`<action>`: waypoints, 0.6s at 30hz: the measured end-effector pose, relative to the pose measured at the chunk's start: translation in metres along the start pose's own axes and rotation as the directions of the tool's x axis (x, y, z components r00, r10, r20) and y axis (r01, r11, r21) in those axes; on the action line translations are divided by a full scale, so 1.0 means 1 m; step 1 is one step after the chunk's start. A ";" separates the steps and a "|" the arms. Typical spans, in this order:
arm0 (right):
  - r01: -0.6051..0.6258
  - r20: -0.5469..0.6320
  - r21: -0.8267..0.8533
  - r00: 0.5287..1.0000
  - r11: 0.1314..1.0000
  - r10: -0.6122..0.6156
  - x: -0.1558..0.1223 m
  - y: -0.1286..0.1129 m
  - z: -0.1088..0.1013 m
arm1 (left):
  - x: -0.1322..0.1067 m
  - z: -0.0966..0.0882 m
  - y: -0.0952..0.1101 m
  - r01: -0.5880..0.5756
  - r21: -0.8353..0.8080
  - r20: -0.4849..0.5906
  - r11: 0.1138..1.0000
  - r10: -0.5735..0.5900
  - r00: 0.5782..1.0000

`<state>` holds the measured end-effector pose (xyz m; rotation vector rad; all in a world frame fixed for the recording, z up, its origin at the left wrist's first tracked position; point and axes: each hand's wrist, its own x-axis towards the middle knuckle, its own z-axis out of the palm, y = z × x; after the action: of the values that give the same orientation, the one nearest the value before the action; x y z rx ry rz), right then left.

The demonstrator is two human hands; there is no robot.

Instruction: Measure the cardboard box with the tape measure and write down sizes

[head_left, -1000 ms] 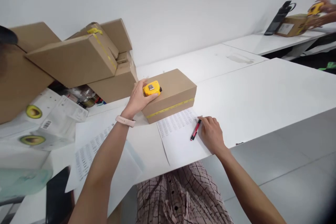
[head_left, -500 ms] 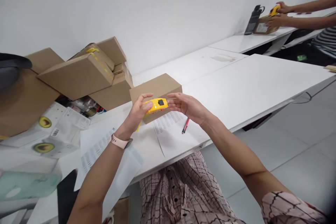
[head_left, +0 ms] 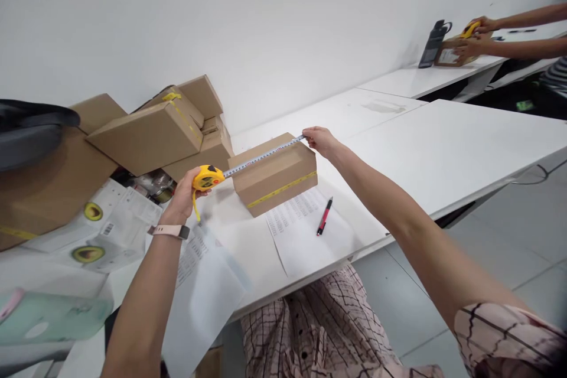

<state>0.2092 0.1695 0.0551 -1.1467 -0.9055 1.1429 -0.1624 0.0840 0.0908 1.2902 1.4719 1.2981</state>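
Observation:
My left hand (head_left: pixel 185 194) is closed around a yellow tape measure (head_left: pixel 208 178), off the left end of a cardboard box (head_left: pixel 277 172). From its case a white blade (head_left: pixel 261 157) stretches out over the top of the box. At the far right corner of the box, my right hand (head_left: pixel 319 140) pinches the free end of that blade. A yellow strip with marks runs along the front of the box. Partly under the box lies a printed sheet (head_left: pixel 305 242), with a red and black pen (head_left: pixel 325 216) on it.
Several cardboard boxes (head_left: pixel 146 136) are piled at the left, near white packages with avocado pictures (head_left: pixel 95 233) and a mint-green bottle (head_left: pixel 57 316). Far right, a co-worker's hands (head_left: pixel 481 35) hold another yellow tape measure at a box beside a dark bottle (head_left: pixel 434 44).
My hands have moved apart, the left one leftward with the case, the right one up and rightward with the blade's end. The blade is now pulled out across the box.

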 end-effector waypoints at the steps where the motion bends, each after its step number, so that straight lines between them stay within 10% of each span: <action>1: -0.004 -0.018 -0.030 1.000 1.000 0.003 0.008 0.005 0.002 | 0.004 -0.003 -0.004 0.008 0.005 -0.006 1.000 -0.008 1.000; 18: -0.117 -0.051 -0.325 0.993 0.938 0.106 0.023 0.041 0.006 | 0.036 -0.009 -0.032 0.008 0.080 0.084 0.997 -0.015 0.996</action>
<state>0.1999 0.1941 0.0155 -1.5001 -1.0429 1.0856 -0.1844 0.1184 0.0641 1.3699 1.4820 1.1732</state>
